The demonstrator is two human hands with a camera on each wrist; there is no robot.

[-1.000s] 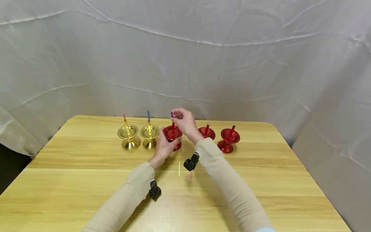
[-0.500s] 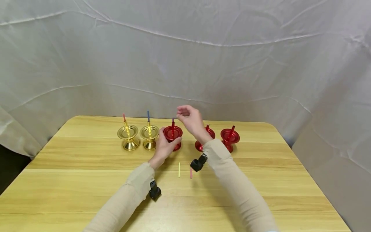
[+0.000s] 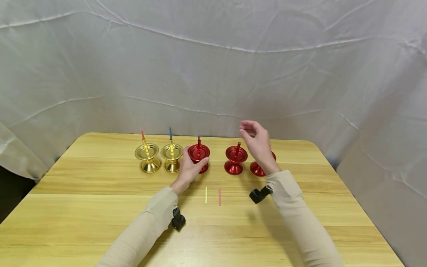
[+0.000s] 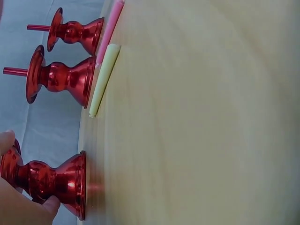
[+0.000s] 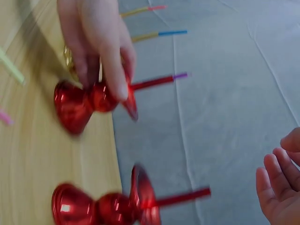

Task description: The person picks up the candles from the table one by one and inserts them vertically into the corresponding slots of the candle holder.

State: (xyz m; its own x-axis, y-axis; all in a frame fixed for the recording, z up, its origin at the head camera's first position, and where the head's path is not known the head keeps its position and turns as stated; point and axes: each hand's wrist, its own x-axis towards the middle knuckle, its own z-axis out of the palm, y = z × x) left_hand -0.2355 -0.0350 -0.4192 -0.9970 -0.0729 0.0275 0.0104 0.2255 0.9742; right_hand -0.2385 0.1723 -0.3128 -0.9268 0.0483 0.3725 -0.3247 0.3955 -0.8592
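Gray cloth (image 3: 213, 74) at far side. Wood table (image 3: 283, 230) in front. Left hand (image 3: 190, 168) grips middle red candle holder (image 3: 200, 152), thumb and fingers curled round it. Right hand (image 3: 259, 144) in air near right red holders (image 3: 234, 165), fingers loosely bent. Gold holders (image 3: 150, 165) at left. Blue candle (image 3: 170, 133), red candle (image 3: 142, 135) stand in gold ones; purple candle (image 3: 199, 138) in middle red one. Yellow candle (image 3: 206, 195), pink candle (image 3: 219, 196) lie near.

The left grip (image 3: 186, 172) holds a glossy red candlestick (image 3: 199, 150) with a purple candle (image 3: 199, 138). Left of it, a gold candlestick (image 3: 171, 167) bears a blue candle (image 3: 171, 133), another gold candlestick (image 3: 151, 166) a reddish candle (image 3: 142, 135). Left of the right grip (image 3: 258, 142) is a second red candlestick (image 3: 233, 167); a third red candlestick (image 3: 257, 170) is partly behind it. Short of both grips, a pale-yellow candle (image 3: 206, 195) and a pink candle (image 3: 219, 197) lie on the streaky yellow desk (image 3: 100, 211).
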